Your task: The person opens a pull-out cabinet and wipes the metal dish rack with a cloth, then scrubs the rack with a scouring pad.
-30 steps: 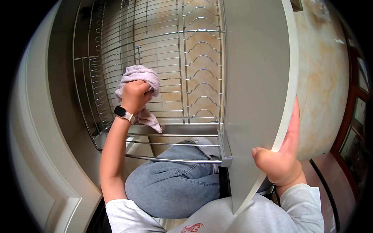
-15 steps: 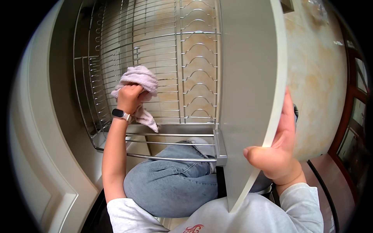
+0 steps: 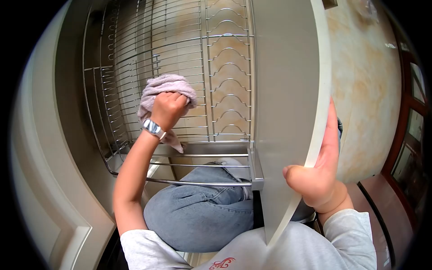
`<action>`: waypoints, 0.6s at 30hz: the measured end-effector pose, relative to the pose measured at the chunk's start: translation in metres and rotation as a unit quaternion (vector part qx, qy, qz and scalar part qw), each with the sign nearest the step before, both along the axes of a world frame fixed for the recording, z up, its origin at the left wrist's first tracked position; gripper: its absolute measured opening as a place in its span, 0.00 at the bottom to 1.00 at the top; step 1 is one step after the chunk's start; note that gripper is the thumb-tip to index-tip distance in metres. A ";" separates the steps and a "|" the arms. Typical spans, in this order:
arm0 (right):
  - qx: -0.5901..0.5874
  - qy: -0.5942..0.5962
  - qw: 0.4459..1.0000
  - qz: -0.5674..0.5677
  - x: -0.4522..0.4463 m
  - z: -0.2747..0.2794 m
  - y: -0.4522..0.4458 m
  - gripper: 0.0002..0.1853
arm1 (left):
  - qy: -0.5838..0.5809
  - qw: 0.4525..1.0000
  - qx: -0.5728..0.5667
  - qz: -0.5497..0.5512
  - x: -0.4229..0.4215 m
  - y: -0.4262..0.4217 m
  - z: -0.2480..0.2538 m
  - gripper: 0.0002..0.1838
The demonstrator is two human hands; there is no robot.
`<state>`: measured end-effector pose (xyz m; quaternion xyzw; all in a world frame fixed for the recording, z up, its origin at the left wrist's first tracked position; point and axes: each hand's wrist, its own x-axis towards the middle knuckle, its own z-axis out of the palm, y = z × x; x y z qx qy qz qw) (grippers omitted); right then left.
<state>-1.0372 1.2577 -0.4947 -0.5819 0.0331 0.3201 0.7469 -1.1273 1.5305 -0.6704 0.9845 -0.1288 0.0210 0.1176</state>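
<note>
My left hand (image 3: 169, 109) is closed on a bunched pinkish cloth (image 3: 167, 83), which rests against the wires of a metal rack (image 3: 180, 54). One corner of the cloth hangs down below my wrist, towards the rack's near rail. A watch with a light strap is on that wrist. On the right, my right hand (image 3: 315, 180) grips the edge of a grey drawer front (image 3: 288, 90), thumb on the inner face and fingers stretched along the outer side.
A row of wavy wire dividers (image 3: 229, 69) runs beside the drawer front. Side rails (image 3: 202, 183) of the rack pass above my bent leg in jeans (image 3: 198, 216). A pale cabinet panel (image 3: 45, 180) stands at the left, and marble-like floor tiles (image 3: 364, 99) lie at the right.
My left hand and the cloth have shifted a little to the right across the rack wires. The drawer front and my right hand appear slightly further left than in the earliest frame.
</note>
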 end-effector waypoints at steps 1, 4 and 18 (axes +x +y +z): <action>0.004 0.008 1.000 -0.015 -0.001 0.000 0.002 0.51 | -0.013 1.000 -0.001 0.006 0.000 -0.002 -0.001 0.09; -0.023 0.022 0.999 -0.038 -0.004 0.003 0.006 0.50 | -0.023 1.000 0.001 0.001 0.001 -0.004 0.005 0.06; -0.075 0.000 0.997 -0.008 -0.004 0.000 -0.001 0.51 | -0.056 0.998 -0.010 0.039 -0.003 -0.021 -0.003 0.07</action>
